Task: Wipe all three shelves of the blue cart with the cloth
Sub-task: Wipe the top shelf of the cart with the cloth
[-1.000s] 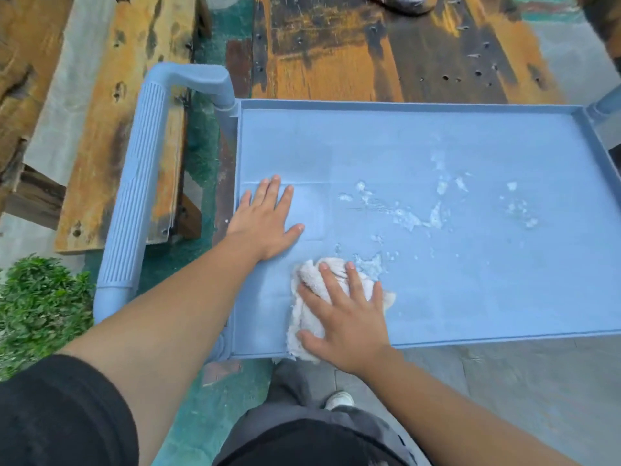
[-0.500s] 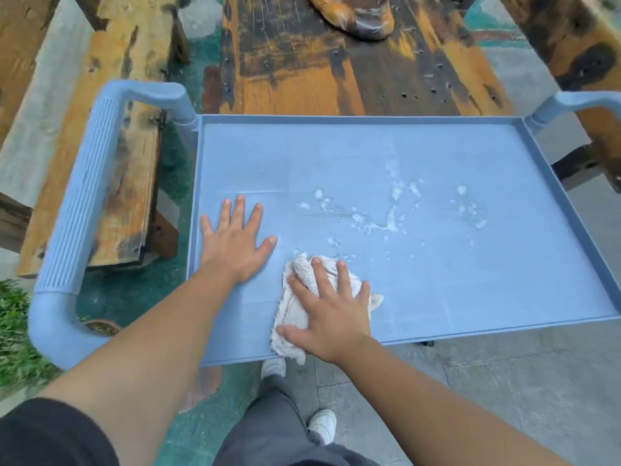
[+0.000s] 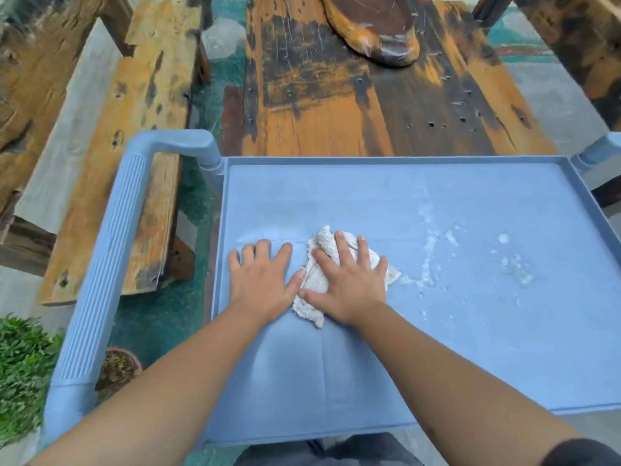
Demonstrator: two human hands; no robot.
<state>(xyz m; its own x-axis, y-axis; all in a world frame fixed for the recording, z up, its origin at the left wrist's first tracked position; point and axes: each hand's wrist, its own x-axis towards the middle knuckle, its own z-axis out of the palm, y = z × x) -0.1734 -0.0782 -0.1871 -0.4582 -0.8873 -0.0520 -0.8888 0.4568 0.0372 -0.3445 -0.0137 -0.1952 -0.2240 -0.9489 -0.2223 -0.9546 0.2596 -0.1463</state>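
Observation:
The blue cart's top shelf (image 3: 386,196) fills the middle of the view, with a raised rim all round. A crumpled white cloth (image 3: 316,280) lies on its left half. My right hand (image 3: 349,284) presses flat on the cloth with fingers spread. My left hand (image 3: 262,280) rests flat and open on the bare shelf just left of the cloth, its thumb touching the cloth's edge. White foamy smears (image 3: 433,260) sit on the shelf to the right of the cloth. The lower shelves are hidden under the top one.
The cart's ribbed blue handle (image 3: 100,280) runs down the left side. A worn wooden table (image 3: 369,105) stands right behind the cart, with wooden benches (image 3: 127,136) at the left. A potted plant (image 3: 116,368) and green shrub (image 3: 20,371) sit at lower left.
My right hand has pushed the cloth away from the near edge toward the middle of the shelf, over some of the smears. My left hand has stayed flat on the shelf.

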